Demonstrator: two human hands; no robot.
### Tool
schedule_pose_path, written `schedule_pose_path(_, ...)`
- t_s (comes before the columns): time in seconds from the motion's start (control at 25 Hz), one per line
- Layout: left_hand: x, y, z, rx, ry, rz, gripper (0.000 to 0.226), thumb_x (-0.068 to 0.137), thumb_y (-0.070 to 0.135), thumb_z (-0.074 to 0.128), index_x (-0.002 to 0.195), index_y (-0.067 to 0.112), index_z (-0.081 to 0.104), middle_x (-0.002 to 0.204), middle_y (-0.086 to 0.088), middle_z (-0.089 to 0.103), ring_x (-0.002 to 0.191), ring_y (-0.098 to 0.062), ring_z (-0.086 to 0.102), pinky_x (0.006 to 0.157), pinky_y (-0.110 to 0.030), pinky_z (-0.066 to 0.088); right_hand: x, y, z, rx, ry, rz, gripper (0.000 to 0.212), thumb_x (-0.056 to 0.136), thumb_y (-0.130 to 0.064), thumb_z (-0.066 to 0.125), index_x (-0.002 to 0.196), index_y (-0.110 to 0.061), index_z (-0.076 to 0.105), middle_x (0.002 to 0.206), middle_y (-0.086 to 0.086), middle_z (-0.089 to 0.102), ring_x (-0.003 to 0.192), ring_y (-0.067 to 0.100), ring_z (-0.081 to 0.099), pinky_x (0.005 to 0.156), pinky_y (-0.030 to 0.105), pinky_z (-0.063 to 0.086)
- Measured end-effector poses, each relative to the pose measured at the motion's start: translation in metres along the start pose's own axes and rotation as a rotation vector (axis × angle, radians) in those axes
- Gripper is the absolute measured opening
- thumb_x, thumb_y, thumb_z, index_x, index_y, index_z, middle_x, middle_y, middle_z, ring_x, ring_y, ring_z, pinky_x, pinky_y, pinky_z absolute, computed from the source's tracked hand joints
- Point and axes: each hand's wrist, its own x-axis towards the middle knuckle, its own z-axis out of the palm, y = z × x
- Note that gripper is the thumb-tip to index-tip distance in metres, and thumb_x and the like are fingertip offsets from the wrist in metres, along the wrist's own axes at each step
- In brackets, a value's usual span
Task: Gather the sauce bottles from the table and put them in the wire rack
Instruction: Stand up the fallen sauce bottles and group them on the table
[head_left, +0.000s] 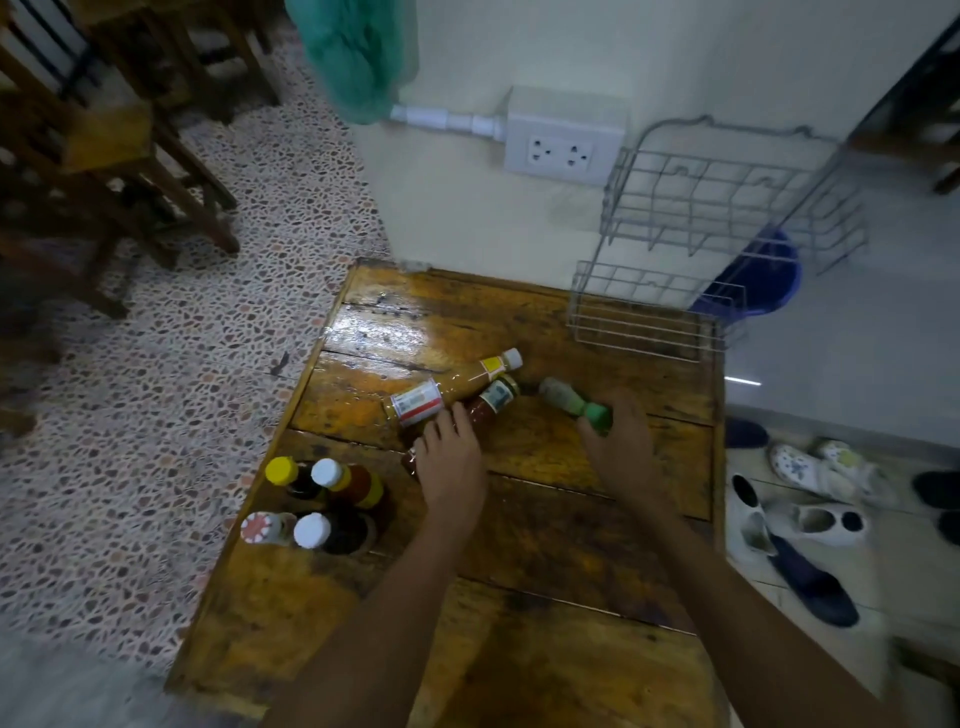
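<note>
The wooden table (545, 519) is serving as the landmark here; a 2-tier wire rack (691, 249) is hanging on the wall at its far right corner, its lower basket sitting just over the table edge and holding no bottles; 3 bottles are lying on their sides near the table's middle, toward the far half; the orange-sauce bottle (452, 389) with a white cap is lying farthest from the person, pointing its cap toward the rack; the red-sauce bottle (485, 408) is lying just beside it on the near side, touching it; the green-capped bottle (571, 402) is lying to the right of both, apart from them, cap toward the person; the left hand (449, 462) is resting on the lower part of the red-sauce bottle with fingers spread over it, though whether it is actually gripping I cannot tell; the right hand (618, 441) is curling around the cap end of the green-capped bottle, fingers narrowing on it; 4 upright bottles (317, 499) are standing in a tight cluster at the table's left edge, nearer the person; wooden chairs (104, 156) are standing on the speckled floor far to the table's left; shoes (810, 499) are lying on the floor just off the table's right side.
</note>
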Motion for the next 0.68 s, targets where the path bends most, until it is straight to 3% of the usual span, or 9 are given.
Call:
schedule_pose_path(0.16, -0.006, -0.001, -0.005, 0.026, -0.07, -0.01, 0.051, 0.097, 0.033, 0.064, 0.144, 0.019, 0.048, 0.142, -0.01, 0.048, 0.13, -0.029, 0.05, 0.103, -0.042, 0.045, -0.046, -0.004, -0.022, -0.029, 0.021, -0.031, 0.033, 0.089, -0.021, 0.074, 0.117, -0.009, 0.059, 0.111, 0.003, 0.051, 0.094, 0.012, 0.048, 0.072, 0.019, 0.037)
schedule_pose_path(0.24, -0.017, 0.001, -0.002, -0.041, -0.117, -0.015, 0.05, 0.097, 0.033, 0.064, 0.143, 0.022, 0.048, 0.14, -0.008, 0.051, 0.128, -0.03, 0.055, 0.104, -0.045, 0.043, -0.065, 0.001, -0.032, -0.016, 0.012, -0.023, 0.039, 0.088, -0.02, 0.076, 0.121, -0.012, 0.058, 0.115, 0.0, 0.048, 0.097, 0.011, 0.049, 0.072, 0.011, 0.034)
schedule_pose_path(0.4, -0.032, 0.01, -0.002, -0.264, -0.2, 0.161, 0.054, 0.094, 0.03, 0.073, 0.141, 0.021, 0.049, 0.142, -0.003, 0.057, 0.127, -0.024, 0.058, 0.105, -0.043, 0.049, -0.096, 0.02, -0.055, -0.001, 0.06, 0.031, 0.046, 0.088, -0.023, 0.075, 0.13, -0.02, 0.056, 0.12, -0.004, 0.055, 0.1, 0.009, 0.054, 0.073, 0.006, 0.035)
schedule_pose_path(0.56, -0.049, 0.051, -0.008, -0.52, -0.26, 0.317, 0.06, 0.09, 0.027, 0.079, 0.141, 0.027, 0.047, 0.141, 0.004, 0.055, 0.132, -0.019, 0.054, 0.108, -0.043, 0.049, -0.116, 0.037, -0.082, -0.012, 0.132, 0.071, 0.036, 0.089, -0.026, 0.074, 0.122, -0.022, 0.06, 0.107, -0.002, 0.066, 0.09, 0.01, 0.06, 0.068, 0.018, 0.044)
schedule_pose_path(0.68, -0.061, 0.087, -0.006, -0.663, -0.335, 0.419, 0.057, 0.09, 0.025, 0.08, 0.138, 0.025, 0.048, 0.139, 0.004, 0.057, 0.133, -0.017, 0.053, 0.107, -0.034, 0.046, -0.126, 0.047, -0.097, -0.025, 0.127, 0.095, 0.037, 0.089, -0.02, 0.073, 0.124, -0.018, 0.06, 0.109, 0.003, 0.068, 0.095, 0.018, 0.064, 0.078, 0.034, 0.056)
